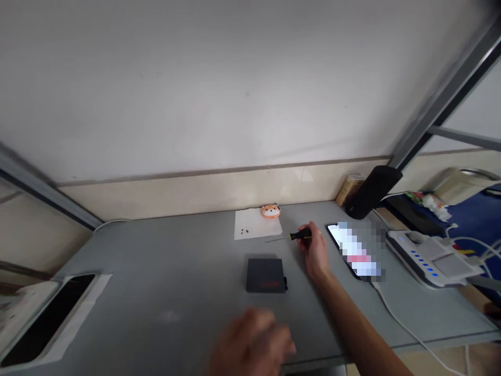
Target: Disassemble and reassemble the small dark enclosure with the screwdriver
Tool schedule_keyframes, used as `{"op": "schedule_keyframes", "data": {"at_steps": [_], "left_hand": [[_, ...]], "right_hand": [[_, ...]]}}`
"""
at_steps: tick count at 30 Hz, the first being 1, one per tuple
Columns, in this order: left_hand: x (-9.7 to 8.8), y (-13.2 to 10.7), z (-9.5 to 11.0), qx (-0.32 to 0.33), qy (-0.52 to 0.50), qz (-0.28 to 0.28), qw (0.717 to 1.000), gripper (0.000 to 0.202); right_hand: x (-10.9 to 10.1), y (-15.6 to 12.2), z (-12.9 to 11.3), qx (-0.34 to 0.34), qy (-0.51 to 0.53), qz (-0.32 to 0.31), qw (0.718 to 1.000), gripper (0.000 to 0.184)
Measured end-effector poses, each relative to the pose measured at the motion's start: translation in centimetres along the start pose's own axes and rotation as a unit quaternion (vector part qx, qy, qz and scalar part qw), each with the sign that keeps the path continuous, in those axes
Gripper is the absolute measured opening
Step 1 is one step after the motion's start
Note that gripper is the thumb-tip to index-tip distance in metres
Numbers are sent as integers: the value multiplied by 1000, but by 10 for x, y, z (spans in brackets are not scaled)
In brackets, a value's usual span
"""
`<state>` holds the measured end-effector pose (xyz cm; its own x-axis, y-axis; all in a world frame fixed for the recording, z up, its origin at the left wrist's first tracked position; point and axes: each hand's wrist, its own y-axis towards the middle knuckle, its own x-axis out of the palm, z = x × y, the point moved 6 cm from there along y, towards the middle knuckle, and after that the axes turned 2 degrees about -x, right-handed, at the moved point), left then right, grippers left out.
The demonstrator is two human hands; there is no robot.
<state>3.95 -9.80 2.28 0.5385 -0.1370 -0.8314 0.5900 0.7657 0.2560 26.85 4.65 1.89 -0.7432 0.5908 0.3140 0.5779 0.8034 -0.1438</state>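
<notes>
My right hand (313,248) is closed around the black-and-yellow handle of a screwdriver (294,236), whose thin shaft points left, just right of a white sheet of paper (254,222). Several tiny dark pieces (243,231), perhaps screws, lie on that sheet. At its back right corner sits an orange-and-white object with an animal face (271,211). A flat dark grey box (265,275) with a small black tab on its right side rests in front of the paper. Near the table's front edge, my left hand (252,342) is smeared by motion, so its fingers cannot be made out.
Right of my right hand lies a lit phone (354,250), its screen pixelated, with a white cable. Beyond are a black cylinder (373,191), a small box (349,189) and a white power strip (434,258). A dark-screened device (50,316) lies at left on the grey table (164,266).
</notes>
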Motion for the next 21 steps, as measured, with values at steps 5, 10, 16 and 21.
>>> {"op": "schedule_keyframes", "data": {"at_steps": [5, 10, 16, 21], "left_hand": [[-22, 68, -48, -110, 38, -9, 993, 64], [-22, 79, -71, -106, 14, -30, 994, 65], [-34, 97, -85, -80, 31, -26, 996, 61], [-38, 115, -85, -58, 25, -15, 998, 58]], "right_hand": [[-7, 2, -5, -20, -12, 27, 999, 46], [-15, 3, -10, -23, -9, 85, 996, 47], [-16, -5, -22, -66, -62, 95, 991, 51], [-10, -19, -44, -186, -158, 44, 969, 54]]}}
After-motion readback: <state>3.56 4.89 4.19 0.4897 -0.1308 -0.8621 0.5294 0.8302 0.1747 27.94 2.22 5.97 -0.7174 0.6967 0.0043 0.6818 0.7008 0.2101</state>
